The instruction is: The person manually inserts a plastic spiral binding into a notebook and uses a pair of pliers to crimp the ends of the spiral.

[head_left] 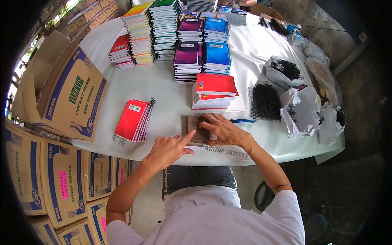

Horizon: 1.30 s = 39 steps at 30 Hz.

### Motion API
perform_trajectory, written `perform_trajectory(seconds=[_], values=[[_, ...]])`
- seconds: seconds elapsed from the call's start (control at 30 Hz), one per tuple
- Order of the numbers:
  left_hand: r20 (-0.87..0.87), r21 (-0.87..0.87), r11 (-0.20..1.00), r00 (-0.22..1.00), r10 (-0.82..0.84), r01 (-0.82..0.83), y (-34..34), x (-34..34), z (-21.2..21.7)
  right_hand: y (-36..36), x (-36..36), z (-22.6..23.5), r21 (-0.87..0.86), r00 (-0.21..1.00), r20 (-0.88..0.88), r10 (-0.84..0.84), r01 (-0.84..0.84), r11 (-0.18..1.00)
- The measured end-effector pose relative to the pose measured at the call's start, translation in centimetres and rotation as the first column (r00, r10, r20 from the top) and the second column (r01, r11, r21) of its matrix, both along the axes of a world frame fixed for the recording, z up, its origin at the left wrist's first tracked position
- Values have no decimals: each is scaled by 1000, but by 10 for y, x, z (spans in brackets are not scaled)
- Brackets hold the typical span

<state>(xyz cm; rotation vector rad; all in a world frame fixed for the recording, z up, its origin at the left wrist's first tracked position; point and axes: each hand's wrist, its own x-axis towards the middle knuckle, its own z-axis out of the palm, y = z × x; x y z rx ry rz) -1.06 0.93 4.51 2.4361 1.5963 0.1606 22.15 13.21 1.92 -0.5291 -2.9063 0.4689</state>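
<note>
Partly, hands (pixel 196 141) cover the brown pad (pixel 194 124).

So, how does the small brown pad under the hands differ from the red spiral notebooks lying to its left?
The small brown cardboard-coloured pad is plain and dull, while the red spiral notebooks have bright glossy covers with a white label. The pad shows no wire binding; the notebooks have dark spirals along their edge. The left hand and right hand touch the pad; nobody touches the notebooks. Both lie flat on the white table.

white-covered table (pixel 134 87), grey concrete floor (pixel 351 175), stacked cardboard boxes (pixel 61 179) at left, daylight from upper left
</note>
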Motion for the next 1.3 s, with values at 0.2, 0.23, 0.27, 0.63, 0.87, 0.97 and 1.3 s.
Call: perform_trajectory(seconds=[0.2, 0.23, 0.27, 0.63, 0.87, 0.97, 1.3], values=[[71, 86, 994, 996, 57, -63, 11, 5, -2, 20, 36, 43, -715, 984, -168, -52, -85, 694], [45, 58, 996, 997, 68, -71, 14, 6, -2, 22, 40, 42, -751, 982, -186, 42, -170, 638], [36, 51, 997, 998, 58, -60, 14, 5, -2, 24, 42, 40, -782, 969, -210, 133, -248, 572], [112, 96, 992, 991, 70, -81, 11, 3, -4, 23, 29, 26, -852, 946, -324, 28, -305, 426], [137, 227, 958, 979, 149, -178, 22, 0, -1, 30, 18, 35, -865, 988, -151, -20, -123, 487], [178, 75, 973, 963, 201, -217, 23, -2, 3, 25, 10, 41, -871, 983, -181, 18, -169, 462], [719, -51, 952, 651, 244, -301, 28, -13, -31, 37, 6, 24, -899, 976, -191, -107, -130, 417]])
